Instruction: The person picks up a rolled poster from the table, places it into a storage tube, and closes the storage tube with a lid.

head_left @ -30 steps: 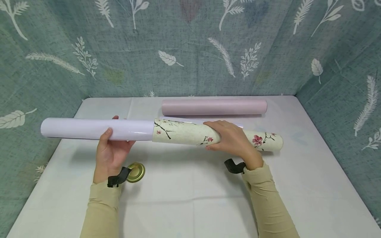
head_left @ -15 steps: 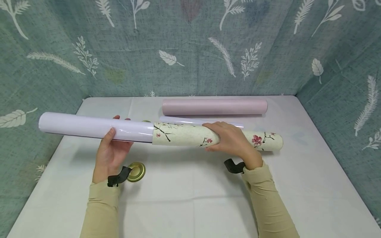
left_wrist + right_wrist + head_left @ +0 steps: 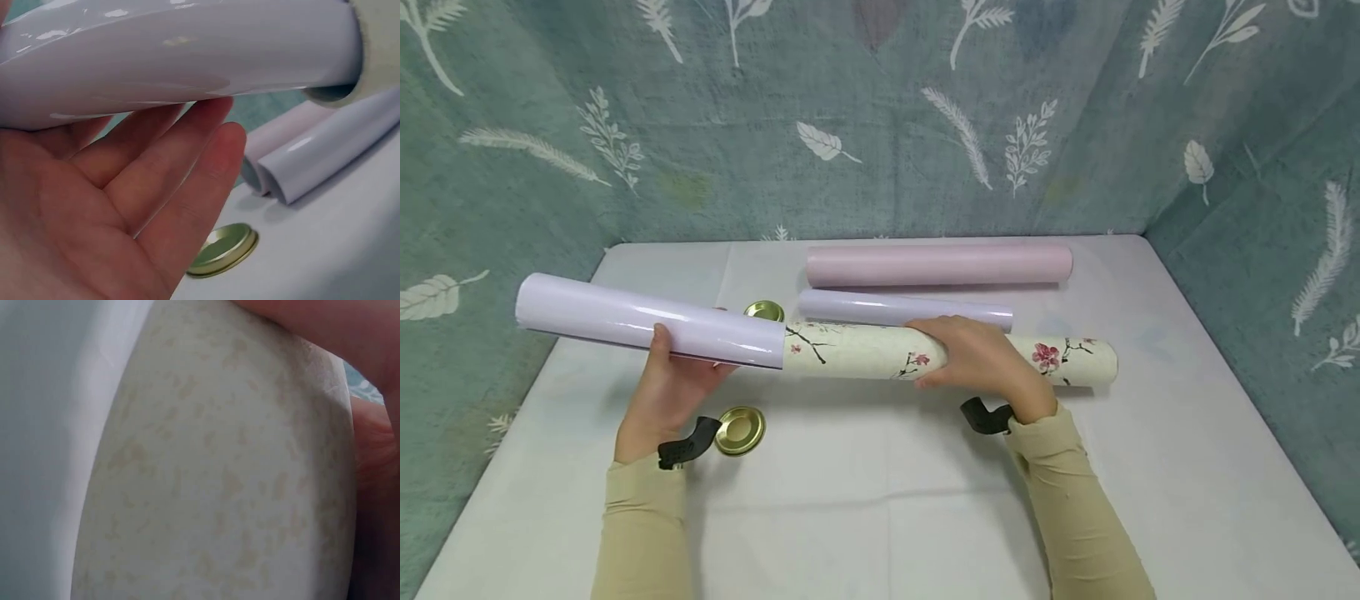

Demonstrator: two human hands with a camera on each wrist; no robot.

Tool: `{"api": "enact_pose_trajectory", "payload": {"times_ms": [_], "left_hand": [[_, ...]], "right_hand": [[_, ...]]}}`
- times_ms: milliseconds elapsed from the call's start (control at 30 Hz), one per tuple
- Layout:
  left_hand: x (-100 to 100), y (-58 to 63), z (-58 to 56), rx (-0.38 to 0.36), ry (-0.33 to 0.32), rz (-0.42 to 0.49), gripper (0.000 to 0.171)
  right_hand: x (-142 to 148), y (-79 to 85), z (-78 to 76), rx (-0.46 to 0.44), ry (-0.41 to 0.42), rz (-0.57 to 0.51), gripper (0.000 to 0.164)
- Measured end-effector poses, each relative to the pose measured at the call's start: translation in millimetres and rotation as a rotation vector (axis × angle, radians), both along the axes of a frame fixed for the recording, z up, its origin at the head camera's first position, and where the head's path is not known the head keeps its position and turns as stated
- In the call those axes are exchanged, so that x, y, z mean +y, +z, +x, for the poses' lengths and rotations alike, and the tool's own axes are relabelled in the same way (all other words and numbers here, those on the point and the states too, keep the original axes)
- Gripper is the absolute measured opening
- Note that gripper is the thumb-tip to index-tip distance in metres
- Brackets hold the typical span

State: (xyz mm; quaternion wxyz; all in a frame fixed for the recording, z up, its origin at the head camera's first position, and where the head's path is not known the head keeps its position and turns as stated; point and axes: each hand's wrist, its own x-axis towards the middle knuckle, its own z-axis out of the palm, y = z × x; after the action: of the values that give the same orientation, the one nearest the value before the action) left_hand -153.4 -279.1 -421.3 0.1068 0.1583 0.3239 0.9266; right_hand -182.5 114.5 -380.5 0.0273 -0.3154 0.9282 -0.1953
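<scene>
My left hand (image 3: 673,396) holds a glossy pale lavender roll (image 3: 647,321), thumb in front and fingers behind and below it. The roll slants, its left end higher. Its right end meets the left mouth of a cream roll (image 3: 850,350) printed with plum blossoms. In the left wrist view, the lavender roll (image 3: 187,56) appears to enter that cream mouth (image 3: 381,56); how deep is hidden. My right hand (image 3: 981,358) grips the cream roll from above, right of its middle. Close up, the right wrist view shows the cream surface (image 3: 206,456) under my fingers.
A pink roll (image 3: 940,265) lies across the back of the white-covered table (image 3: 880,533). Before it lies a thinner lavender roll (image 3: 902,308). One gold lid (image 3: 740,431) lies near my left wrist, another gold lid (image 3: 764,311) behind the held rolls. Patterned cloth (image 3: 880,125) hangs around.
The held lavender roll's left end has risen and its right end has dropped, so it slants more. My left hand shifted slightly left. The rear gold lid has come into view.
</scene>
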Motion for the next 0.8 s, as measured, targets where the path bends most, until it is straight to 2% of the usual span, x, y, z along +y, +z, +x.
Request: {"api": "enact_pose_trajectory", "payload": {"times_ms": [133, 300, 433, 533, 667, 800], "left_hand": [[-6, 7.1, 0.0, -0.038, 0.071, -0.038, 0.064], [-9, 9.1, 2.0, -0.125, 0.178, -0.001, 0.044], [-10, 6.2, 2.0, -0.137, 0.257, 0.006, 0.047], [-12, 3.8, 2.6, -0.137, 0.254, -0.02, 0.046], [-20, 2.3, 4.5, -0.154, 0.192, -0.026, 0.03], [-29, 1.7, 9.5, -0.17, 0.159, -0.076, 0.037]], "right_hand": [[-4, 0.9, 1.0, 0.028, -0.006, 0.018, 0.078], [-7, -4.4, 5.3, 0.043, -0.019, 0.029, 0.079], [-4, -10.1, 7.2, 0.064, -0.036, 0.043, 0.078], [-1, -13.9, 7.9, 0.085, -0.037, 0.06, 0.077], [2, -17.7, 7.5, 0.116, -0.05, 0.062, 0.076], [3, -22.9, 6.4, 0.115, -0.048, 0.072, 0.076]]}}
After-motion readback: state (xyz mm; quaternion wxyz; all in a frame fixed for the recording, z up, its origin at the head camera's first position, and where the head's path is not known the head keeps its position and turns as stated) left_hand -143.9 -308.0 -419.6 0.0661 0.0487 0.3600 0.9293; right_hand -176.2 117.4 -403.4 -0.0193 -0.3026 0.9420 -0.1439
